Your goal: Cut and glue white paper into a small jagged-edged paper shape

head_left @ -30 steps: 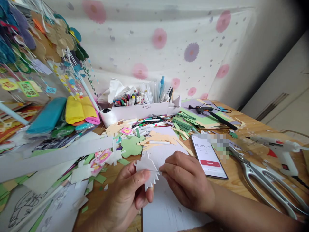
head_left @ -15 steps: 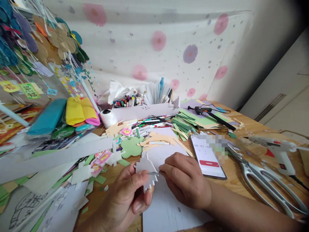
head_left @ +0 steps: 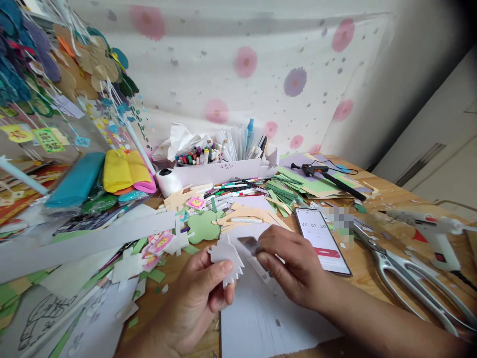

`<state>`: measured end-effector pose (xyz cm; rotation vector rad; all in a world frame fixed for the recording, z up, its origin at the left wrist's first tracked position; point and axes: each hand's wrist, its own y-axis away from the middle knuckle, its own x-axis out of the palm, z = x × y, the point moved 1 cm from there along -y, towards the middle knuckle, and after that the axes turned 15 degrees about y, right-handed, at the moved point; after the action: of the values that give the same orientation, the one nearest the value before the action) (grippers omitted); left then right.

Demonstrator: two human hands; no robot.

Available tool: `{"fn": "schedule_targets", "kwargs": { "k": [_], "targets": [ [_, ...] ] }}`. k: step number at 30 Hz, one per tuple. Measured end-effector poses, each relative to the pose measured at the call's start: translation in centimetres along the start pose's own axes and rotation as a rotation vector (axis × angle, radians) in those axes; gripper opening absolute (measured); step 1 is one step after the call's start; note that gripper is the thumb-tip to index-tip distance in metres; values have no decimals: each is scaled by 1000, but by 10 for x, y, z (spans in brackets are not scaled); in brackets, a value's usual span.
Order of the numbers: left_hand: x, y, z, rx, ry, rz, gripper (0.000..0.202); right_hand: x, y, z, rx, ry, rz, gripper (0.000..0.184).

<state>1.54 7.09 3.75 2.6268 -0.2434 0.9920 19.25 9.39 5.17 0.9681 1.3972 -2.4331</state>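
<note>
Leftward first: left hand (head_left: 190, 303) low over the tabletop (head_left: 173, 271), fingers pinched on the paper cutout (head_left: 225, 256), white and jagged-edged, thumb across its face. Just right of them, right hand (head_left: 294, 271), fingers closed on a small grey piece (head_left: 249, 244), kind unclear, its tip beside the cutout's upper edge. Phone (head_left: 322, 238) right of those fingers, scissors (head_left: 406, 278) beyond.
</note>
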Motion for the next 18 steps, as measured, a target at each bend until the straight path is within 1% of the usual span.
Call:
{"fn": "schedule_targets", "kwargs": {
  "k": [2, 5, 9, 14, 18],
  "targets": [
    [-2, 1, -1, -22, -4, 28, 18, 1, -1, -3, -14, -67, 69, 15],
    [-5, 2, -2, -56, -4, 81, 13, 3, -1, -3, -26, -117, 119, 16],
    [-6, 2, -1, -86, 3, 85, 11, 3, -2, -1, -28, -141, 162, 18],
    [-2, 0, -4, -92, -39, 150, 22, 1, -3, 0, -50, -163, 224, 17],
    [-1, -1, -6, -132, -45, 196, 14, 1, -3, 1, -59, -181, 275, 17]
  ]
}}
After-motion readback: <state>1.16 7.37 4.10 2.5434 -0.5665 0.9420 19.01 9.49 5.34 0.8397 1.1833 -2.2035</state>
